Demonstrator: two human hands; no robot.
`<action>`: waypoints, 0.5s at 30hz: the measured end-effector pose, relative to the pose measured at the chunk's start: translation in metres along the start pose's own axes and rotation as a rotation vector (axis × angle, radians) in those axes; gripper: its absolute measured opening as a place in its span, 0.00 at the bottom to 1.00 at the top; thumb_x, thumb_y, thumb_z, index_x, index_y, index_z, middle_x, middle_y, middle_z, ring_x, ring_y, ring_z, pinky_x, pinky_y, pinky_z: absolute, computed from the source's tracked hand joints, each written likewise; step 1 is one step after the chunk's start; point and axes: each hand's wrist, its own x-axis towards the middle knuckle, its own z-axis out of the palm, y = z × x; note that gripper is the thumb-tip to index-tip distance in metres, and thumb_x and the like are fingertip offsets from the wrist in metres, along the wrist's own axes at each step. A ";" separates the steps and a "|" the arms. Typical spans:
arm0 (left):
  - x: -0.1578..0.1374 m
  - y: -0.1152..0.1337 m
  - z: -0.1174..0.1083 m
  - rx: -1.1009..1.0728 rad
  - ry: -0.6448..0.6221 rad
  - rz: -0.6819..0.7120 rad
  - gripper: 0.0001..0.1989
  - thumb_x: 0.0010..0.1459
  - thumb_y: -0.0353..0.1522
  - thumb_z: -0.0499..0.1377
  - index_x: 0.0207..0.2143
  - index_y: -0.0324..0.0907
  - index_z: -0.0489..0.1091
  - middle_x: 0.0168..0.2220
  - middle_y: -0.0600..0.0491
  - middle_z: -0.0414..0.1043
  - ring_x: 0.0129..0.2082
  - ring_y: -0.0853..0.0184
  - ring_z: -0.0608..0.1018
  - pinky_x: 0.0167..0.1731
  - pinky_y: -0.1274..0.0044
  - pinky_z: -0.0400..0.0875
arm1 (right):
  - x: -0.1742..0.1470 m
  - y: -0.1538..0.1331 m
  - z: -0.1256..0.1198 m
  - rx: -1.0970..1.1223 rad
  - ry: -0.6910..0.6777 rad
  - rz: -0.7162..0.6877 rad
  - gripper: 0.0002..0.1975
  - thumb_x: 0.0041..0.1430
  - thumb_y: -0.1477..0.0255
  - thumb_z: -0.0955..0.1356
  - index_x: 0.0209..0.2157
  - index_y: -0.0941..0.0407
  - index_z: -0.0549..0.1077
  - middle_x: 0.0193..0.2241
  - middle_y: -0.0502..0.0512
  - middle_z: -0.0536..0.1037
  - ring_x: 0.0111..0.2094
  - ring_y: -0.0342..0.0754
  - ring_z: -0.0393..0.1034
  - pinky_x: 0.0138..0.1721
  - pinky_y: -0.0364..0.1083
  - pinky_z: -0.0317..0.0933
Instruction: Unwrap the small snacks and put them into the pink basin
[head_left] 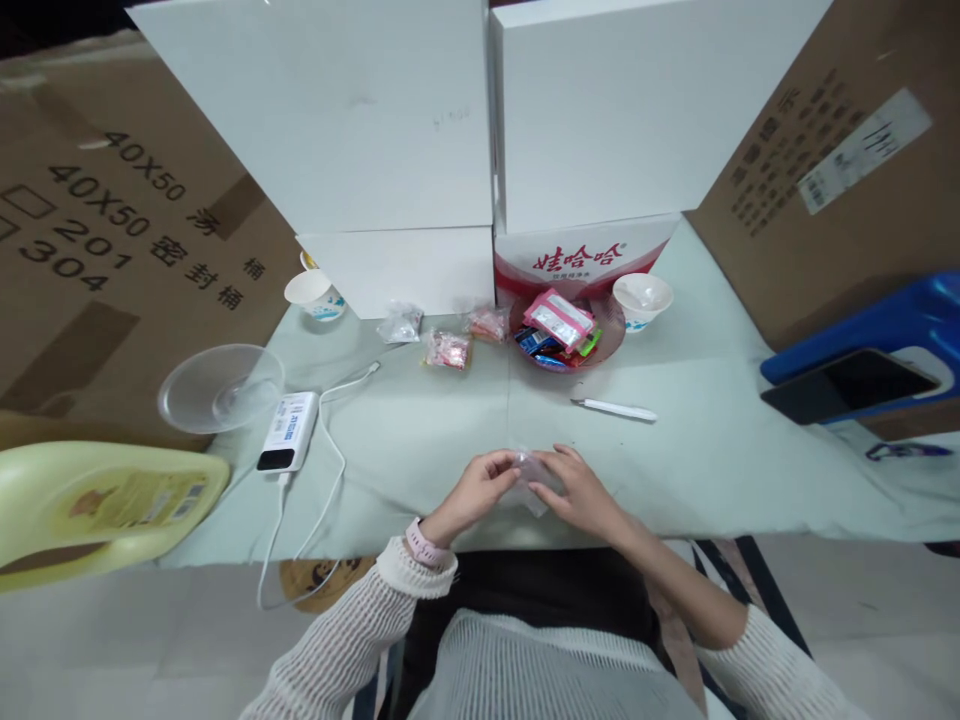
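Near the table's front edge, my left hand [484, 490] pinches one side of a small clear plastic bag [531, 468]. My right hand [577, 488] has its thumb and fingers closed on the bag's other side. Whatever the bag contains, if anything, I cannot make out. Beyond my hands lies a slim white craft knife [615, 409]. Farther back stands a reddish bowl [611, 350] heaped with small packets, a pink-and-white packet [559, 318] on top. Left of it lie several small filled clear bags, among them a pinkish bag [448, 350] and a whitish bag [400, 324].
Paper cups [315, 296] [642, 300] flank white boxes [405, 270] at the back. On the left are a clear plastic bowl [221, 388], a power bank [289, 430] with a cable, and a yellow jug [112, 505]. A phone [847, 385] leans against a blue jug [892, 325] on the right.
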 end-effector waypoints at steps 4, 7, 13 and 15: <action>0.000 0.000 -0.005 0.213 0.072 0.062 0.13 0.54 0.39 0.56 0.33 0.39 0.73 0.32 0.50 0.72 0.33 0.66 0.72 0.36 0.75 0.66 | 0.004 0.002 -0.008 0.005 0.003 0.047 0.11 0.56 0.67 0.65 0.41 0.53 0.70 0.37 0.57 0.77 0.39 0.52 0.70 0.52 0.60 0.53; 0.000 0.000 -0.007 0.381 0.192 0.162 0.12 0.55 0.38 0.55 0.30 0.40 0.73 0.42 0.46 0.68 0.44 0.61 0.70 0.45 0.71 0.64 | 0.007 0.001 -0.013 0.032 0.020 0.056 0.12 0.54 0.65 0.66 0.40 0.54 0.69 0.37 0.58 0.74 0.40 0.53 0.68 0.46 0.56 0.59; -0.001 0.009 -0.005 0.509 0.156 0.264 0.09 0.54 0.34 0.56 0.25 0.42 0.72 0.49 0.48 0.68 0.55 0.57 0.62 0.56 0.63 0.50 | 0.011 0.001 -0.014 0.200 0.050 0.030 0.04 0.56 0.70 0.64 0.28 0.54 0.67 0.35 0.56 0.71 0.39 0.49 0.66 0.43 0.50 0.60; 0.000 0.011 -0.004 0.410 0.146 0.209 0.09 0.56 0.35 0.55 0.27 0.42 0.72 0.40 0.49 0.74 0.46 0.60 0.71 0.52 0.65 0.56 | 0.011 0.002 -0.013 0.300 0.046 0.078 0.04 0.55 0.69 0.65 0.30 0.54 0.67 0.35 0.55 0.71 0.39 0.49 0.66 0.43 0.49 0.60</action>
